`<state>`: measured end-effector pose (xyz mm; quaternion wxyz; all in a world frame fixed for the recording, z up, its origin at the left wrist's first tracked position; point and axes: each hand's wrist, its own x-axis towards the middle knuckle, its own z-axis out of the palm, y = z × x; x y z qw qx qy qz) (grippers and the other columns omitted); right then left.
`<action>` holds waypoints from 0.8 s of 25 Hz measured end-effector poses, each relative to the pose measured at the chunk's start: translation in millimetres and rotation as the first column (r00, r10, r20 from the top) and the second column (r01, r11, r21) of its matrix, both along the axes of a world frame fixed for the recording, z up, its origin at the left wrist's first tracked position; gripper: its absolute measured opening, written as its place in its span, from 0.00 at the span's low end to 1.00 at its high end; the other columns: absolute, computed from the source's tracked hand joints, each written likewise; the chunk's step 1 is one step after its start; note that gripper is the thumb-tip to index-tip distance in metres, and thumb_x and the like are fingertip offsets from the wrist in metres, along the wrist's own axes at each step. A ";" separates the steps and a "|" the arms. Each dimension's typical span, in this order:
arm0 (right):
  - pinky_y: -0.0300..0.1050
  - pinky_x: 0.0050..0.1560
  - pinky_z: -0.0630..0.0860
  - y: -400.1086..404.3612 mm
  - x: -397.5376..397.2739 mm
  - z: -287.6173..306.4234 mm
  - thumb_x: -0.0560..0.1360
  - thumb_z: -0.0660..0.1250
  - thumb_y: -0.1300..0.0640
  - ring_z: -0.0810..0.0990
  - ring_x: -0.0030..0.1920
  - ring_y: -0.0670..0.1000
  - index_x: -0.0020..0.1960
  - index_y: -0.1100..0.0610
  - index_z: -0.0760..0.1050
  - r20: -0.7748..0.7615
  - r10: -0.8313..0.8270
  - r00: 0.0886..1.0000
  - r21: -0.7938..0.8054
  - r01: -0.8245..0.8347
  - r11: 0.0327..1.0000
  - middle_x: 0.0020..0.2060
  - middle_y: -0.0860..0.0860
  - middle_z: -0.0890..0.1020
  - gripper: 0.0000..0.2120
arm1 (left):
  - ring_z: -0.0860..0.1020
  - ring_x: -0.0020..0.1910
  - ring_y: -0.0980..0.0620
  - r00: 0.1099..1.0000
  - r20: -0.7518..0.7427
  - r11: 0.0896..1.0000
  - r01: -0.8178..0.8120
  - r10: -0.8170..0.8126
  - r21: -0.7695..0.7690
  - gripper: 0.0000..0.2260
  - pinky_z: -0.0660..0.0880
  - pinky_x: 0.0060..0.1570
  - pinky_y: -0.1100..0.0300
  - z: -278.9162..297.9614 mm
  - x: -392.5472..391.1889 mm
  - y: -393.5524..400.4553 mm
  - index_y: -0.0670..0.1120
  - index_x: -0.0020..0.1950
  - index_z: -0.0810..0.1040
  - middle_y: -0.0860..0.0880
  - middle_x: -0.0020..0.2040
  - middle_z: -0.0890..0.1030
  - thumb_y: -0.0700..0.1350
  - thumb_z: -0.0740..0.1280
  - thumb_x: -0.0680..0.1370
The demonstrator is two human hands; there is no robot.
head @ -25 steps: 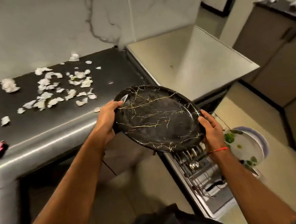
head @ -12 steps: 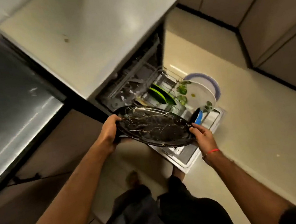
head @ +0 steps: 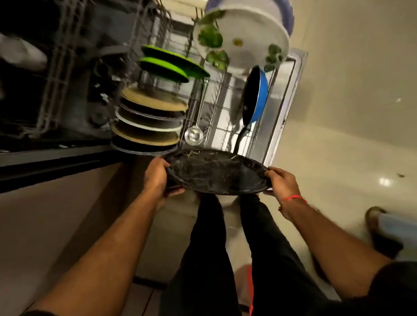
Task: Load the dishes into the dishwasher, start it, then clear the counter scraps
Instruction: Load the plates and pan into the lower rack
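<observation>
Head: hands (head: pixel 156 182) grip round marbled plate (head: pixel 217 174).

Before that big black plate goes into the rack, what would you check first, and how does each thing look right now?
1. Both hands hold the black plate: ok. The left hand and the right hand grip opposite rims.
2. Lower rack pulled out: ok.
3. Free slot for it: cannot tell. The row of plates fills the left side; the middle wires look bare.
4. Ladle clear of the path: not ok, it sits just beyond the plate.
5. Blue pan handle clear: not ok, it reaches toward the plate's far rim.
</observation>
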<state>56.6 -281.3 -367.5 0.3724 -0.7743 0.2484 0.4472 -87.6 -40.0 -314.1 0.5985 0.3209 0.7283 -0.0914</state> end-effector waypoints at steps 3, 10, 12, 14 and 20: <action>0.49 0.38 0.81 6.6 -1.3 -36.4 0.76 0.64 0.61 0.82 0.39 0.54 0.52 0.58 0.81 -0.009 0.007 1.000 -0.038 -0.008 0.999 0.42 0.56 0.83 0.09 | 0.79 0.37 0.46 0.999 -0.042 1.000 0.021 -0.022 -0.021 0.06 0.76 0.21 0.57 -42.6 6.7 9.6 0.47 0.45 0.73 0.44 0.41 0.79 0.43 0.58 0.79; 0.60 0.58 0.78 14.8 -5.2 -78.5 0.71 0.65 0.52 0.83 0.53 0.61 0.49 0.54 0.84 0.005 0.053 0.999 -0.092 -0.053 0.994 0.48 0.57 0.86 0.13 | 0.79 0.42 0.47 0.996 -0.093 0.998 0.004 -0.009 -0.064 0.05 0.77 0.25 0.59 -96.1 -3.4 21.8 0.48 0.46 0.74 0.45 0.44 0.80 0.45 0.60 0.78; 0.60 0.57 0.79 18.1 -6.0 -79.7 0.71 0.64 0.52 0.83 0.51 0.60 0.45 0.50 0.82 0.003 0.053 0.999 -0.092 -0.052 0.994 0.47 0.56 0.86 0.09 | 0.79 0.43 0.48 0.996 -0.084 0.995 -0.018 0.010 -0.095 0.06 0.77 0.27 0.61 -98.9 -7.8 22.6 0.47 0.46 0.74 0.45 0.44 0.80 0.48 0.61 0.78; 0.60 0.56 0.80 19.9 -7.5 -78.4 0.72 0.63 0.53 0.84 0.48 0.60 0.43 0.49 0.81 -0.002 0.032 0.999 -0.083 -0.032 0.996 0.46 0.56 0.86 0.07 | 0.78 0.44 0.48 0.998 -0.044 0.991 -0.039 0.034 -0.130 0.09 0.77 0.29 0.61 -98.9 -11.5 20.0 0.46 0.47 0.75 0.45 0.44 0.80 0.51 0.61 0.78; 0.61 0.56 0.80 27.2 2.0 -73.2 0.70 0.64 0.52 0.84 0.47 0.62 0.40 0.55 0.80 -0.036 0.038 0.999 -0.101 -0.042 0.994 0.46 0.57 0.85 0.08 | 0.86 0.44 0.44 0.982 0.174 0.980 -0.037 0.072 -0.193 0.17 0.75 0.33 0.58 -87.4 -13.2 9.7 0.44 0.55 0.78 0.44 0.48 0.85 0.54 0.60 0.77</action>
